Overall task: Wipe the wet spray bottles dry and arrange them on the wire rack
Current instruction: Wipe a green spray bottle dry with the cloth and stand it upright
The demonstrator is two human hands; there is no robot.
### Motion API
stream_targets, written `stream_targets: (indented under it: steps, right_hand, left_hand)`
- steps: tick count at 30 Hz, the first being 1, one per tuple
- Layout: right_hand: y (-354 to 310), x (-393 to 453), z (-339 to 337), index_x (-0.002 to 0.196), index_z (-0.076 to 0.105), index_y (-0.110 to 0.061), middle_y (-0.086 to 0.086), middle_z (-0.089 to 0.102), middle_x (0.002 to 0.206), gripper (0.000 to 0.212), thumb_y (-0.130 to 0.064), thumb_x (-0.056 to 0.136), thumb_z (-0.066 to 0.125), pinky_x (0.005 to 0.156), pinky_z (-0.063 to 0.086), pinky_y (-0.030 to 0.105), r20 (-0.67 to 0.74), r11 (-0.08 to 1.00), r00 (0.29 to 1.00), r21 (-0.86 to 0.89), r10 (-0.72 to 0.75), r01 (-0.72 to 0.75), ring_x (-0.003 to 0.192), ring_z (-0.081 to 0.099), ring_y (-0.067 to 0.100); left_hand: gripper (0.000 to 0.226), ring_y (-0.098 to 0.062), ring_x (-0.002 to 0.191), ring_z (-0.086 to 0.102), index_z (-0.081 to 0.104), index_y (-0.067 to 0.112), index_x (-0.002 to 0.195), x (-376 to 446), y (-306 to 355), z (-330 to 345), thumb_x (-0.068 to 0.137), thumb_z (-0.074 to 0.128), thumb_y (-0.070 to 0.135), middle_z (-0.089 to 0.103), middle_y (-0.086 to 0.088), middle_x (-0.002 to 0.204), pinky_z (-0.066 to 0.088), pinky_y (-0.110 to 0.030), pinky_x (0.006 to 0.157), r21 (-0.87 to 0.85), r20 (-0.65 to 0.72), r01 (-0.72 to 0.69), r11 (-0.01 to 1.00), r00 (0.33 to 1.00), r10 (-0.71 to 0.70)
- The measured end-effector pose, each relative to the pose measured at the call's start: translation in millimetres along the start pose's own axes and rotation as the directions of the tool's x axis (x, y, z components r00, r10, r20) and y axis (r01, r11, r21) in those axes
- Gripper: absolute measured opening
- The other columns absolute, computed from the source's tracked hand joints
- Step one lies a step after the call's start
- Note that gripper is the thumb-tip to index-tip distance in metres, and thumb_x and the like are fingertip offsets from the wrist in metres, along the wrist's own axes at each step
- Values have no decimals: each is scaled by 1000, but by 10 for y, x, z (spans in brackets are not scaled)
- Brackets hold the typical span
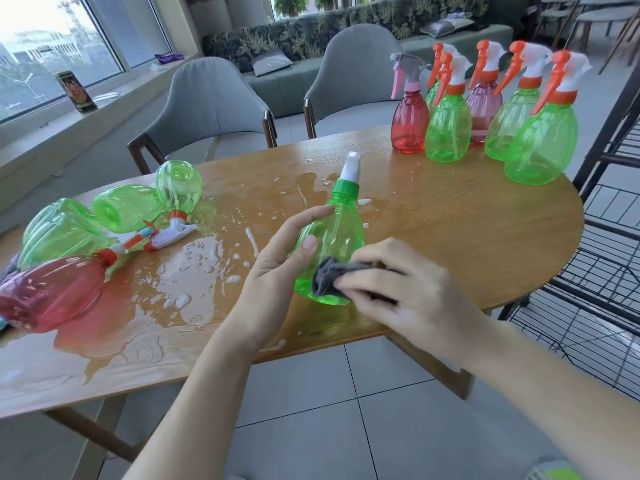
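My left hand [280, 258] grips a green spray bottle [337, 233] with a green collar and white pump top, tilted above the table's near edge. My right hand [398, 292] pinches a grey cloth [329, 275] against the bottle's lower body. Several wet bottles lie on their sides at the left: green ones [124, 207] and a pink one [52, 292]. Several bottles stand upright at the far right of the table, green [540, 143] and red [410, 123], with orange or pink triggers. The black wire rack [602, 271] stands to the right of the table.
The wooden table [467, 237] has puddles and foam [194, 265] across its middle and left. Two grey chairs [211, 105] stand behind it. A window sill with a dark box [76, 91] runs along the left. Tiled floor lies below.
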State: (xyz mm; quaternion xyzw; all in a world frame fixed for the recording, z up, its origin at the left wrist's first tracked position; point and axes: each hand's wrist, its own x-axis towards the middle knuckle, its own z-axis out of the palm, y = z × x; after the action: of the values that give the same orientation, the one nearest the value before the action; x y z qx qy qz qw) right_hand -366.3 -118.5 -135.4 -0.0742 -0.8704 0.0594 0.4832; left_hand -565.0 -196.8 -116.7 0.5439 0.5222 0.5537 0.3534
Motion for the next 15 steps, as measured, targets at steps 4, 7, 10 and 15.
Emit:
stream_targets:
  steps: [4, 7, 10, 15]
  right_hand:
    - [94, 127, -68, 102, 79, -5, 10, 71, 107, 10, -6, 92, 77, 92, 49, 21, -153, 982, 971, 62, 186, -178, 99, 68, 16]
    - [136, 186, -86, 105, 76, -9, 0, 70, 108, 13, -7, 92, 75, 91, 49, 23, -185, 929, 918, 191, 352, -318, 103, 66, 7]
    - [85, 172, -49, 105, 76, -8, 3, 70, 110, 13, -8, 92, 74, 92, 50, 26, -165, 911, 912, 247, 375, -330, 106, 67, 12]
    - [-14, 110, -6, 101, 79, -6, 10, 71, 107, 11, -8, 91, 76, 88, 52, 27, -110, 960, 961, 152, 253, -236, 101, 68, 19]
  left_hand:
    - [38, -38, 145, 51, 66, 39, 141, -19, -14, -66, 103, 60, 41, 63, -4, 149, 30, -74, 121, -1, 57, -24, 1000, 998, 24]
    - [35, -34, 146, 51, 68, 39, 139, -33, -18, -119, 106, 59, 33, 62, -1, 150, 31, -73, 121, 0, 76, -23, 1000, 997, 23]
    - [36, -30, 149, 48, 67, 38, 141, -43, -11, -129, 107, 56, 30, 60, -2, 154, 30, -71, 123, 0, 76, -26, 1000, 997, 26]
    - [40, -17, 152, 45, 64, 45, 144, -78, 22, -76, 106, 54, 39, 58, 7, 156, 31, -59, 126, 36, 47, -20, 999, 999, 19]
